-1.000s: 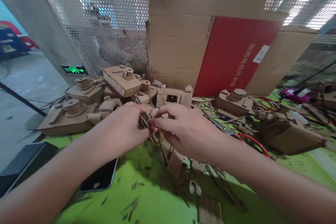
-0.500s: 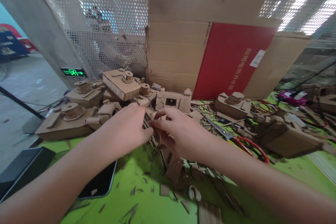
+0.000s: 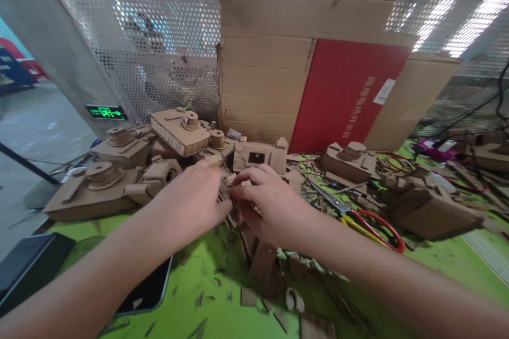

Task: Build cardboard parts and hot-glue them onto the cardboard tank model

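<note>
My left hand (image 3: 197,197) is closed around a small cardboard piece (image 3: 233,216) low over the green table, its fingers mostly hidden behind the back of the hand. My right hand (image 3: 274,202) meets it from the other side, thumb and fingertips bent in a pinch at the same piece. Most of the piece is covered by both hands. Just beyond them stands a cardboard camera model (image 3: 243,156) with a dark rectangular window. Under my right wrist lies a folded cardboard part (image 3: 263,265).
More cardboard camera models (image 3: 89,190) are piled at the left, with another model (image 3: 350,159) at right. Red-and-yellow scissors (image 3: 345,212) lie among scraps. A dark tablet (image 3: 147,288), white earphones (image 3: 294,301) and a black box (image 3: 34,270) are nearer. A large cardboard sheet (image 3: 262,79) stands behind.
The view has shifted slightly, so the background sits a little lower and further left. Both hands stay at the cardboard piece, with only small finger movement.
</note>
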`<state>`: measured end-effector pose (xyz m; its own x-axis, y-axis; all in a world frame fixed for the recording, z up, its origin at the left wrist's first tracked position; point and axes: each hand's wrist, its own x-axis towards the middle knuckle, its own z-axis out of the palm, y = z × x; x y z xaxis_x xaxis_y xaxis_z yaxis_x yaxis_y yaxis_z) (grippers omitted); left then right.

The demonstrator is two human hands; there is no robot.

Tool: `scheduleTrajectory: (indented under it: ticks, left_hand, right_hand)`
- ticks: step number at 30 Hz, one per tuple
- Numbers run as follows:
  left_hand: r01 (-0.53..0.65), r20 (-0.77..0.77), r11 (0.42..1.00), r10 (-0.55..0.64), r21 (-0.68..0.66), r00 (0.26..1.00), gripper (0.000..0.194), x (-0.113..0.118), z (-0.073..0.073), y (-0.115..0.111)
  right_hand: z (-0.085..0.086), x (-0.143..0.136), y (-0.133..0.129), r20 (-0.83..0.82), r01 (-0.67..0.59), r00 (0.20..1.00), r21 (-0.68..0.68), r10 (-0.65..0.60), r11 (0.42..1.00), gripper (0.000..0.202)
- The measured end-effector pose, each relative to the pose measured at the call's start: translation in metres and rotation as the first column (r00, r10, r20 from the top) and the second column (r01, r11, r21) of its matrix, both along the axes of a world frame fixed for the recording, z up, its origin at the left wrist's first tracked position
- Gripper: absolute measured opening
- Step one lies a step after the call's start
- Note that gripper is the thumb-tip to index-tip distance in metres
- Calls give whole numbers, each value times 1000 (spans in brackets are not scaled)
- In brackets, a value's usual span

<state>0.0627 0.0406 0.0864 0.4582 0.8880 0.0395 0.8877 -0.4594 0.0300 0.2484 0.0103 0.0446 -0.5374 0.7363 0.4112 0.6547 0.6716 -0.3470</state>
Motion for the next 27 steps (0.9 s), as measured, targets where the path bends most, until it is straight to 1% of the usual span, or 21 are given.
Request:
scheduleTrajectory:
  ticks: [9, 18, 24, 27]
  left_hand:
    - [-42, 101, 999, 41, 13, 994, 32, -9, -9, -8]
    - [-34, 165, 999, 37, -15, 986, 33, -6, -18, -10]
    - [-94, 217, 995, 98, -31, 971, 38, -6, -19, -8]
    - [-99, 226, 994, 106, -42, 968, 40, -8, -19, -7]
  right_hand:
    - [-3, 2, -5, -39, 11, 999, -84, -14, 996, 39]
    - [-7, 0, -5, -76, 31, 996, -122, -40, 992, 37]
    - [-11, 1, -6, -111, 18, 993, -151, -35, 988, 40]
    - [-12, 2, -7, -114, 15, 993, -170, -35, 985, 44]
